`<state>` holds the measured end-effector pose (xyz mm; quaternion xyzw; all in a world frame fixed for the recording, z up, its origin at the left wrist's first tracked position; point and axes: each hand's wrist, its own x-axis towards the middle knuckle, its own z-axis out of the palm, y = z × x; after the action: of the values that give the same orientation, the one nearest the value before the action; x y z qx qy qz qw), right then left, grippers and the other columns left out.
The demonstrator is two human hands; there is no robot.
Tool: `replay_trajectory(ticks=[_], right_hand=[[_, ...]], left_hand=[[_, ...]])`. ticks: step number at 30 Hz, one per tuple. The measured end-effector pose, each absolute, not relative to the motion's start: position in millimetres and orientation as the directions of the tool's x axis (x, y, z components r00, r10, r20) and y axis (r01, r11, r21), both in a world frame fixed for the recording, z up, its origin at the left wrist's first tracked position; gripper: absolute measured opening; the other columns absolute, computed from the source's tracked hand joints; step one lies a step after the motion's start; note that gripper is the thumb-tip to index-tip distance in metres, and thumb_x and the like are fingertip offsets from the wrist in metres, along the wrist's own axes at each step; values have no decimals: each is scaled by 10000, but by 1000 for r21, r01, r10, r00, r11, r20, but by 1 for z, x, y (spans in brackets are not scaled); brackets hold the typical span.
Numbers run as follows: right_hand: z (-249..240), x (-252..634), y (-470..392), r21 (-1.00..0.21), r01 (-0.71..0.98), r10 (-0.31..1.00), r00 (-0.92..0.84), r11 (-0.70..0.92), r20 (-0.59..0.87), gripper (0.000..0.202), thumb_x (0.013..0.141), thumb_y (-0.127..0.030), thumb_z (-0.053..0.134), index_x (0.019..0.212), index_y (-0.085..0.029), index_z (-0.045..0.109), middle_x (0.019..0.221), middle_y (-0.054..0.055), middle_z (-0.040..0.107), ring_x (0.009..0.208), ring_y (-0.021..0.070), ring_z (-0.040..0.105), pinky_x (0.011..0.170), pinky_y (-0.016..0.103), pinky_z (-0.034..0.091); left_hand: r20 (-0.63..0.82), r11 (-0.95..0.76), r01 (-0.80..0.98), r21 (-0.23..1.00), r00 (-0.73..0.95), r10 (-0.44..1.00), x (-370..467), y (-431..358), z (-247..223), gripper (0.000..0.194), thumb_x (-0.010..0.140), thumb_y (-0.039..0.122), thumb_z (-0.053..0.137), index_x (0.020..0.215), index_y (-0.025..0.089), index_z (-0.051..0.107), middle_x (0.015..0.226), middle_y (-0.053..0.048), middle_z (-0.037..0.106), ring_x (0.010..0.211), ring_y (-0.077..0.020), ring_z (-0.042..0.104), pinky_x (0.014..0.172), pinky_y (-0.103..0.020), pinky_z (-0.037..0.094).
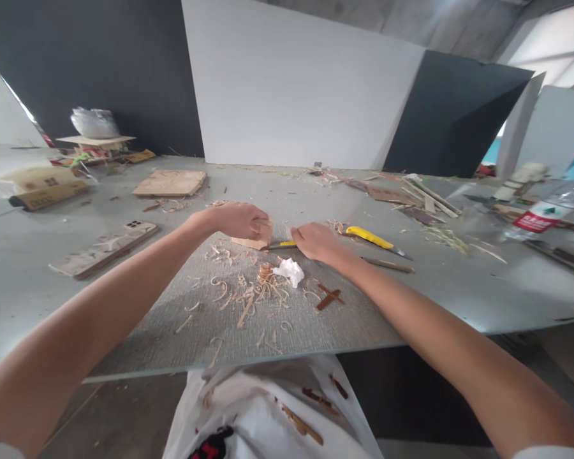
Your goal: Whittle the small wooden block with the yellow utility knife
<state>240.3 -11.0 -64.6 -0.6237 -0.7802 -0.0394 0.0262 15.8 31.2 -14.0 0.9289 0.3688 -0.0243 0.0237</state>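
Observation:
My left hand (242, 220) is closed on a small pale wooden block (254, 243), held against the grey tabletop. My right hand (316, 241) wraps round a slim knife with a yellow part (287, 243) showing, its dark blade end touching or very near the block's right side. Most of that handle is hidden in my fingers. Just in front of my hands lie a crumpled white tissue (291, 272) and many curled wood shavings (249, 293). Two crossed brown wood strips (330, 296) rest nearer the table edge.
A yellow utility knife (369, 237) and a thin stick (390, 264) lie to the right. A phone (110, 247) and a flat wooden board (171, 182) are on the left. A water bottle (540, 217) and wood scraps (428, 197) sit far right. A white cloth (268, 408) covers my lap.

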Motion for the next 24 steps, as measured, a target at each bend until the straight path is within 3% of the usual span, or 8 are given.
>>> replay_trajectory(ticks=[14,20,24], right_hand=[[-67,236,3,-2,974,973,-228,228,23,578,914,-418,198,906,-117,691,941,205,661,824,270,608,657,343,389],[-61,251,4,-126,944,950,-310,305,-22,713,862,-667,124,638,-176,591,681,99,621,618,185,550,557,284,325],[-56,263,-7,-195,908,924,-383,371,-25,630,772,-750,315,645,-188,569,635,32,585,574,141,494,543,255,289]], left_hand=[[-84,-735,677,41,735,673,16,36,-16,368,729,452,518,1058,297,574,1026,-24,653,840,-193,585,649,-284,331],[-82,-742,668,52,744,663,18,32,-13,337,727,458,517,1008,292,597,994,-18,660,812,-184,586,657,-281,339],[-75,-723,690,38,723,686,18,31,-12,342,739,499,494,968,273,612,951,-32,667,778,-186,584,648,-279,345]])
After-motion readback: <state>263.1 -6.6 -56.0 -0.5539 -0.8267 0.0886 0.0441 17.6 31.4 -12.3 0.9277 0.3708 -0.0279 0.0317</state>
